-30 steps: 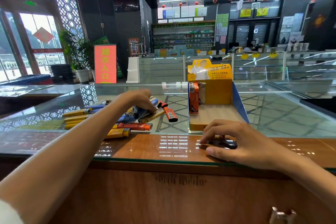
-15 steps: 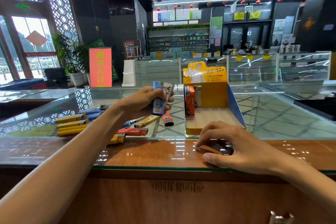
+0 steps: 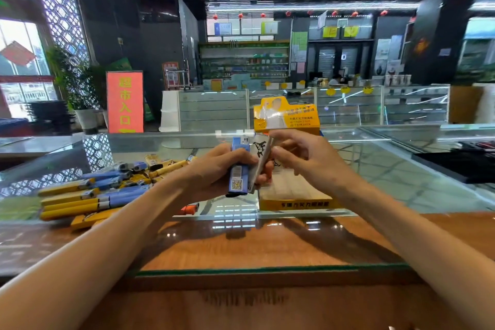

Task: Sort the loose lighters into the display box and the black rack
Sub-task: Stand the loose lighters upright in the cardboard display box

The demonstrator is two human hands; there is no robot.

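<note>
Left hand is held raised over the middle of the table, its fingers curled round two lighters kept upright side by side: a blue lighter and a pale lighter printed with a black bull. The top of the pale lighter is pinched by the thumb and forefinger of the right hand, as if it were being drawn out of the pair. Both lighters are carried clear of the table, just in front of the display box, which stands on the glass past the wooden front strip.

What can be seen of the box floor is bare; its left part is hidden behind the hands, so any lighters there cannot be counted. A large pile of loose lighters, yellow and blue, is spread toward the left edge of the table, and one orange lighter lies apart between the pile and the box. A black object is seen near the right edge; whether it is the rack cannot be told.

The sorting is judged to be at an early stage, with most lighters yet to be placed.
</note>
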